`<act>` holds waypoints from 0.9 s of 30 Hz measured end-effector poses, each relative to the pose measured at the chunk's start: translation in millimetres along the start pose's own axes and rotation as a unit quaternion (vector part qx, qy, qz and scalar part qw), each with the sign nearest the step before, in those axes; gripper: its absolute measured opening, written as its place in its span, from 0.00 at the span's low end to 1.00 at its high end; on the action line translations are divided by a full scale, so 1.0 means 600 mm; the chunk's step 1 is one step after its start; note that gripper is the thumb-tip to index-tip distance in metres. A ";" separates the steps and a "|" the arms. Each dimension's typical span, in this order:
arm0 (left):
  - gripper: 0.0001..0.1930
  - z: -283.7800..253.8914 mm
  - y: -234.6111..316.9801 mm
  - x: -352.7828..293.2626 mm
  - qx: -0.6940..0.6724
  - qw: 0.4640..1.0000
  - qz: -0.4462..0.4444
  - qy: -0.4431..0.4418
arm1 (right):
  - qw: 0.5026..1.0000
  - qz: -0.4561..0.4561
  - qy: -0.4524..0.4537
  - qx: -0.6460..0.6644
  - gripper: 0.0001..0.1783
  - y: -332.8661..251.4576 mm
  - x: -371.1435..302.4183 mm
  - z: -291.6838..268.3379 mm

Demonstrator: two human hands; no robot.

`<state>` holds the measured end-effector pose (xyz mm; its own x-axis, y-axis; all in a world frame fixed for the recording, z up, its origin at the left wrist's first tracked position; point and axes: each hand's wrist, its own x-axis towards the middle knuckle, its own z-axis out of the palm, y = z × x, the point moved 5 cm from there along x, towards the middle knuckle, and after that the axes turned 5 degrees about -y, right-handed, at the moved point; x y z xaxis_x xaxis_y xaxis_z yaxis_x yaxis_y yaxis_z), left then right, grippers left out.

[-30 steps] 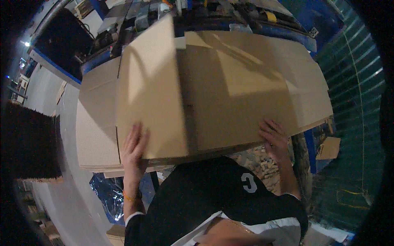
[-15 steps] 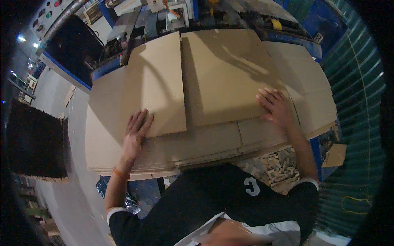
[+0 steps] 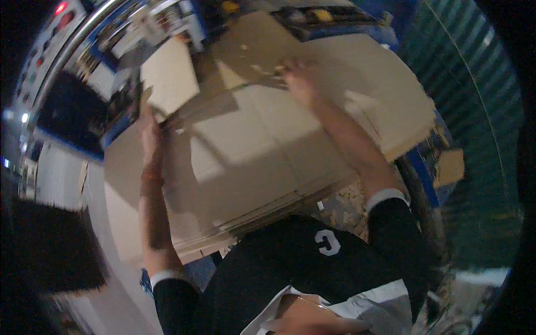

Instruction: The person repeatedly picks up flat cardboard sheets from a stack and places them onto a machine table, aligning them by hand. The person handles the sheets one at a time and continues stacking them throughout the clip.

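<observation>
A slotted cardboard sheet [image 3: 245, 47] lies tilted over the far part of the stack, its far side at the machine. Its pale left panel [image 3: 170, 75] is raised and catches the light. My left hand [image 3: 149, 128] is closed on the near left corner of that panel. My right hand [image 3: 300, 81], blurred by motion, has its fingers curled at the sheet's near right edge. Small light scraps show beside those fingers. Beneath both arms spreads a stack of cardboard sheets [image 3: 251, 151] with creases across the top one.
The machine [image 3: 329, 17] with blue frame parts stands along the far side. A control panel [image 3: 47, 42] with a lit red button is at far left. A green corrugated wall [image 3: 463, 95] runs along the right. Cardboard scraps [image 3: 346, 209] lie below the stack's near edge.
Both hands have moved away from me with the cardboard sheet, which has slid toward the machine and turned. Its left panel has lifted. More of the stack beneath shows.
</observation>
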<state>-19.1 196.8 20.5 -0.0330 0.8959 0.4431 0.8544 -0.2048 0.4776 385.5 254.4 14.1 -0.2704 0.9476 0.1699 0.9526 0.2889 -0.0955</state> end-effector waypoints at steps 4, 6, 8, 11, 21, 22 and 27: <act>0.35 -0.054 0.018 -0.048 0.138 0.978 0.154 0.035 | 0.998 0.046 -0.026 0.023 0.27 0.030 -0.064 -0.010; 0.33 -0.125 -0.024 -0.120 0.250 0.958 0.072 0.122 | 0.963 0.039 0.254 0.077 0.22 0.079 -0.143 -0.052; 0.34 -0.212 -0.103 -0.238 0.096 0.981 -0.017 0.166 | 0.965 0.188 0.167 0.070 0.25 0.207 -0.236 -0.049; 0.36 -0.301 -0.210 -0.430 0.075 0.931 -0.150 0.324 | 0.853 0.438 0.283 -0.015 0.30 0.326 -0.390 -0.065; 0.39 -0.302 -0.231 -0.519 0.133 0.823 -0.461 0.305 | 0.663 0.301 0.635 0.258 0.20 0.376 -0.433 -0.068; 0.40 -0.315 -0.213 -0.513 0.162 0.826 -0.432 0.324 | 0.612 0.258 0.655 0.359 0.18 0.404 -0.429 -0.078; 0.36 -0.359 -0.186 -0.527 -0.093 0.797 -0.295 0.519 | 0.524 0.208 0.494 0.661 0.16 0.445 -0.359 -0.154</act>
<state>-215.6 -148.6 -9.3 -0.8939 0.0693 0.4428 0.4432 -0.0099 0.8964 711.1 115.2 42.7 0.7496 0.6214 0.2280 -0.2066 0.5469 -0.8113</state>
